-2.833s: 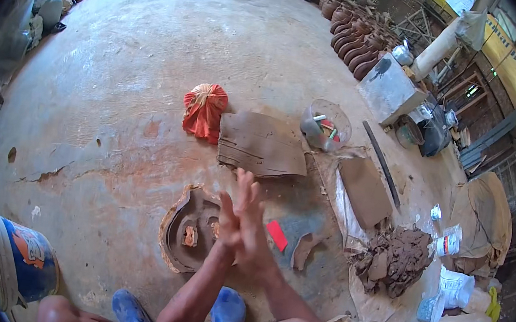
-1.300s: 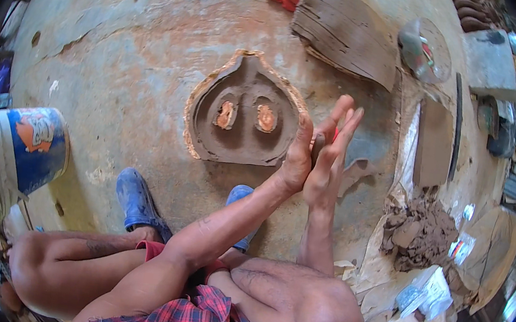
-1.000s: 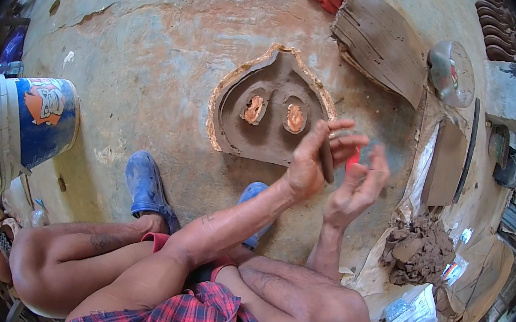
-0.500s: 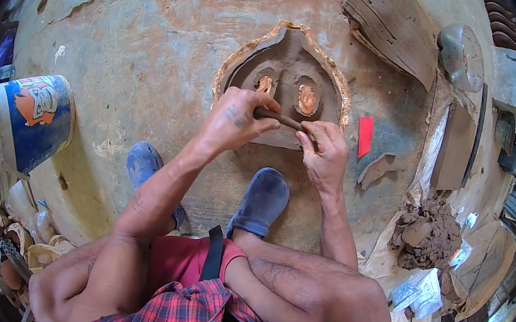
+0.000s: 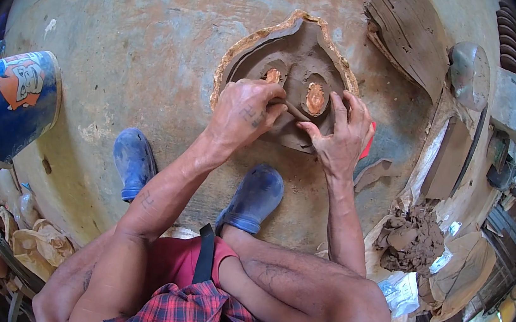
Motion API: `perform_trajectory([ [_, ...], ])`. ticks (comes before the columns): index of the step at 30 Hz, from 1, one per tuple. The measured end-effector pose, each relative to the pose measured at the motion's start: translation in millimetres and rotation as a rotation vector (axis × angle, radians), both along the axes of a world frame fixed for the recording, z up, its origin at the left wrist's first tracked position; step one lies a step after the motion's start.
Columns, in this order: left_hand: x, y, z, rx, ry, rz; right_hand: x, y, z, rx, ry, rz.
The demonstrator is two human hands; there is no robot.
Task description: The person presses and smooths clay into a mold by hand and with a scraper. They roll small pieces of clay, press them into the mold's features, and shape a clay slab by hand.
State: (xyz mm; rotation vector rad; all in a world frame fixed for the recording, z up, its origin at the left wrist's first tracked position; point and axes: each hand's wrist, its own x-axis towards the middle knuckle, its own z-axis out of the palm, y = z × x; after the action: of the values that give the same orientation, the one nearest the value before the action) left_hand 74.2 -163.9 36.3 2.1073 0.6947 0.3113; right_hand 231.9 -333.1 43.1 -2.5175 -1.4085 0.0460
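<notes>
A dark clay coil (image 5: 295,110) is pinched at one end by my left hand (image 5: 243,110), its fingers closed on it. My right hand (image 5: 342,134) has its thumb at the coil's other end, with fingers stretched apart over the right side of a clay-lined mold (image 5: 223,73). The mold has a pointed top, a rough pale rim and grey-brown clay inside. Two oval openings in the clay show orange-brown surfaces; the right oval (image 5: 315,97) is in plain view, the left one partly behind my left hand. The coil lies across the mold's lower part.
A red strip (image 5: 368,142) and a clay scrap (image 5: 374,172) are beside my right hand. Clay sheets (image 5: 406,35), a clay block (image 5: 447,160) and a lump of wet clay (image 5: 411,239) line the right. A blue and white bucket (image 5: 19,102) stands left.
My right hand has gone from pinching the coil to spread fingers over the mold's right side. The coil has come down toward the clay. The whole view has shifted slightly.
</notes>
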Motion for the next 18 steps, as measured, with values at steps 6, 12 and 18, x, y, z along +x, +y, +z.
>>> perform_trajectory([
  [6,-0.8,5.6,0.3,0.011,0.013,-0.027,3.7,4.3,1.4,-0.104,0.011,-0.002],
  [12,4.2,11.7,0.6,-0.012,0.018,-0.025,-0.3,4.2,-10.7,-0.122,0.114,-0.066],
  [18,5.0,18.6,-2.0,-0.003,-0.006,-0.051,-5.5,11.4,-11.1,-0.125,0.127,-0.078],
])
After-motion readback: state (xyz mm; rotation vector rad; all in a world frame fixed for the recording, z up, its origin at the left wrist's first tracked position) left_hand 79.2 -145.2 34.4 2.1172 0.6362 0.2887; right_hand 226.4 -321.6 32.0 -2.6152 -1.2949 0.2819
